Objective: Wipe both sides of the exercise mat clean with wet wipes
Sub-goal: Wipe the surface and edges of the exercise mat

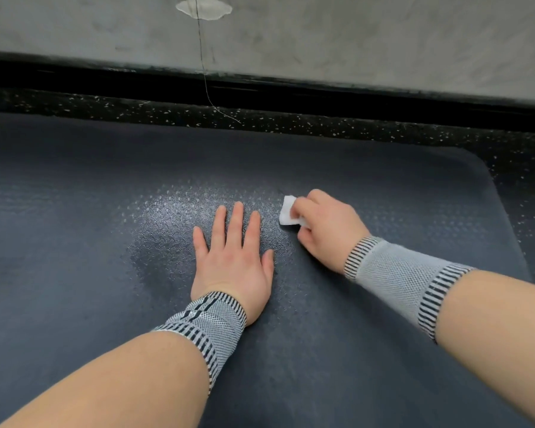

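The left hand (233, 261) lies flat on the dark mat (90, 236), fingers straight and spread; the right hand (328, 228) curls round a white wipe (288, 211), pressing it to the mat just beside the left fingertips; most of the wipe hides under the fingers; the mat runs off the left and bottom edges; speckled floor (352, 125) beyond.

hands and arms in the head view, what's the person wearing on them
Both forearms are bare, with no long sleeves. Each wrist carries a knitted grey wrist support with a mesh-like weave and bands of short black-and-white stripes at both ends: one behind the left hand, one behind the right hand. No gloves, rings or watch show.
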{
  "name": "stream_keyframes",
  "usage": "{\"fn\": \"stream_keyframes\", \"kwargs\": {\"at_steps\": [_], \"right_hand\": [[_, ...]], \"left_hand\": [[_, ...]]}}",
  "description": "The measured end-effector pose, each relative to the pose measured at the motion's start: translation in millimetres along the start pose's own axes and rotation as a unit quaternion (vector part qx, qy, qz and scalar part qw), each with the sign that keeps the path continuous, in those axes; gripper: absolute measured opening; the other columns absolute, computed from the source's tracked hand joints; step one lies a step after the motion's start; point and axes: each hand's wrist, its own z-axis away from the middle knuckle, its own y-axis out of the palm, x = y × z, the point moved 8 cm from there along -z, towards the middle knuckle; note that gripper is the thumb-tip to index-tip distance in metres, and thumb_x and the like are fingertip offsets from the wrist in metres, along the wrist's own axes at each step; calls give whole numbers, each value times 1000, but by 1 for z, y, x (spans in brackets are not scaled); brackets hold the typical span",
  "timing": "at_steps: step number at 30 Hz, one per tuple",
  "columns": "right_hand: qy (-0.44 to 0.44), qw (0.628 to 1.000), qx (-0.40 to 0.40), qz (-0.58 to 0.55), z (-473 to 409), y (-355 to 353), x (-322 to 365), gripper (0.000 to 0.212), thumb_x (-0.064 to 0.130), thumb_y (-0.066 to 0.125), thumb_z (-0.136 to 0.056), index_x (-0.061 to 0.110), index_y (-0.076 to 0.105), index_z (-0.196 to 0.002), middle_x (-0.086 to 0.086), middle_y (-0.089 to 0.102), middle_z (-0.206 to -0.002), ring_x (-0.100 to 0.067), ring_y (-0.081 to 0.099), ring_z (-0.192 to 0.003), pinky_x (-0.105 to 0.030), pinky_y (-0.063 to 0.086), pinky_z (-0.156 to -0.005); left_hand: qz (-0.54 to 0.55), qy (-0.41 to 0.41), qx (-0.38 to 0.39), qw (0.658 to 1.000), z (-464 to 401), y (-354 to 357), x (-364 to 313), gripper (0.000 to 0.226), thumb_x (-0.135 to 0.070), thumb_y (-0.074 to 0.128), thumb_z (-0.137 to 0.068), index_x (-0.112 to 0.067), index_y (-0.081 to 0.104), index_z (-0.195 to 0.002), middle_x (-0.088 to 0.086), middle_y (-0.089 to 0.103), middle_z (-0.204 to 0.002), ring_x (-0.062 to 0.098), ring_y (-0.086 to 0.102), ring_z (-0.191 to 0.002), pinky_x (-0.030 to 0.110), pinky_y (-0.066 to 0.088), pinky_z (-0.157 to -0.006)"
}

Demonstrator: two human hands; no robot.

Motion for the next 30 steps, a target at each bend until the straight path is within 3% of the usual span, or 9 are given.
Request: {"fn": "stream_keyframes", "kwargs": {"at_steps": [2,7,10,13,16,20,23,27,30], "right_hand": [[18,999,-23,15,-11,-13,-18,17,18,52,-86,14,58,-102,-9,51,-102,-33,55,-87,-32,39,-71],[265,949,-170,-11,-48,-53,-114,27,34,51,-93,13,62,-104,-15,57,-104,-34,56,-92,-30,39,-74],[344,932,-114,29,-61,-45,-135,40,36,39,-97,6,65,-103,-20,58,-111,-32,56,-91,-29,34,-69],[381,920,-92,11,-69,-36,-129,38,30,40,-97,1,63,-106,-19,58,-115,-31,57,-100,-30,36,-68],[349,933,-90,-20,-74,-32,-99,32,28,46,-96,7,66,-108,-14,62,-111,-29,61,-100,-26,39,-70],[152,984,-60,-69,-58,-19,-31,31,16,46,-93,18,64,-119,-7,55,-115,-27,55,-103,-28,42,-88],[70,993,-29,-90,-42,-19,-25,29,14,49,-92,20,69,-111,-4,55,-112,-24,54,-102,-24,39,-87],[166,975,-113,-92,-68,-48,-67,26,20,50,-93,21,68,-110,-9,54,-112,-27,55,-100,-23,36,-81],[245,967,-56,-47,-98,-46,-82,29,27,45,-96,12,67,-106,-16,57,-112,-30,57,-91,-25,39,-73]], "left_hand": [[1,-1,3,1000,0,0,1,69,-53,-2,-88,-25,-12,-151,-2,-17,-161,24,-21,-145,54,-9,-115],[-5,1,6,1000,0,1,1,68,-53,-4,-88,-25,-17,-149,-2,-19,-160,25,-23,-145,54,-11,-115],[-1,2,5,1000,0,1,2,68,-53,-3,-88,-26,-17,-149,-2,-19,-160,24,-23,-144,54,-13,-114],[0,1,5,1000,-1,1,1,68,-53,-2,-89,-26,-16,-150,-2,-19,-160,24,-24,-145,54,-14,-113],[-1,0,8,1000,0,2,2,68,-53,-2,-89,-25,-16,-150,-3,-19,-160,24,-24,-144,54,-13,-114],[0,-2,8,1000,0,1,2,69,-53,-1,-89,-25,-15,-150,-2,-20,-160,24,-24,-144,55,-12,-114],[-1,0,11,1000,-1,0,0,68,-53,-2,-88,-25,-17,-149,-2,-20,-159,25,-25,-144,55,-13,-114],[2,-1,15,1000,0,1,1,67,-53,-3,-88,-26,-20,-147,-3,-23,-159,24,-26,-144,54,-14,-113],[4,-1,18,1000,0,0,1,67,-53,-3,-88,-26,-21,-146,-3,-24,-158,24,-26,-144,53,-15,-113]]}}
